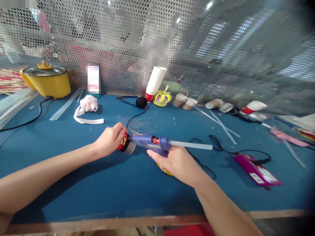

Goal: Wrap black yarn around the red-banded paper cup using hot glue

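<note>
My right hand (176, 162) grips a blue hot-glue gun (152, 142) with a clear glue stick (190, 145) sticking out of its back end. The gun's nozzle points left at a small paper cup piece (128, 146) with red and yellow markings, which my left hand (109, 139) holds just above the blue table (98, 183). The nozzle tip touches or nearly touches the cup. A yellow part (165, 171) shows under my right hand.
A yellow electric pot (46, 80) stands back left beside loose glue sticks (65, 105). White ribbon (87, 108), a stack of paper cups (155, 82), a yellow crown-shaped piece (161, 97), cut cups (184, 101) and a magenta device (257, 170) lie around. Perforated metal screen behind.
</note>
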`<state>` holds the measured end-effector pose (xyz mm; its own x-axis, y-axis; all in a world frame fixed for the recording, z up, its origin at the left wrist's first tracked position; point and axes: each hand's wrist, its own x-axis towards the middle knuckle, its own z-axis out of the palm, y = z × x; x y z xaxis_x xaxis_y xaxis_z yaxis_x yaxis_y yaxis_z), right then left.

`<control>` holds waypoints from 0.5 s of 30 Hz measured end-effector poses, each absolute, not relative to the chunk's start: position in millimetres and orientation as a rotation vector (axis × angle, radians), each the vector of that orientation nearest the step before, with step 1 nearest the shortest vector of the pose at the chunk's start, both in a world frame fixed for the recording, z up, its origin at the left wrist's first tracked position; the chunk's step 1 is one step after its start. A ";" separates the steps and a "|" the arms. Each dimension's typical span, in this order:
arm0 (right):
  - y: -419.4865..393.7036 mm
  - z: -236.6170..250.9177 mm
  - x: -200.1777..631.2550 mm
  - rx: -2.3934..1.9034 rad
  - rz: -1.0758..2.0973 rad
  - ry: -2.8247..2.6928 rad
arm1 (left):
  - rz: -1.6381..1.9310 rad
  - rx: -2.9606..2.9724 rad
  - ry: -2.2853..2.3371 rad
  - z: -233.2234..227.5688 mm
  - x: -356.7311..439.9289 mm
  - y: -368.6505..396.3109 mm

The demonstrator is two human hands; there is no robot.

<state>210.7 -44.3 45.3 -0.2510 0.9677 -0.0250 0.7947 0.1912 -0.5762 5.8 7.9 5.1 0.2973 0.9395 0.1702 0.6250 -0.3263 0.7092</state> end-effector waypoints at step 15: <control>-46.4 47.2 210.2 -1.608 0.604 -2.219 | 0.813 2.053 1.376 3.8 5.4 7.4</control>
<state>210.2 -46.4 47.2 -0.3055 0.9520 0.0207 0.8102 0.2713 -0.5196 5.4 7.4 3.8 0.2990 0.9360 0.1858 0.6146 -0.3378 0.7128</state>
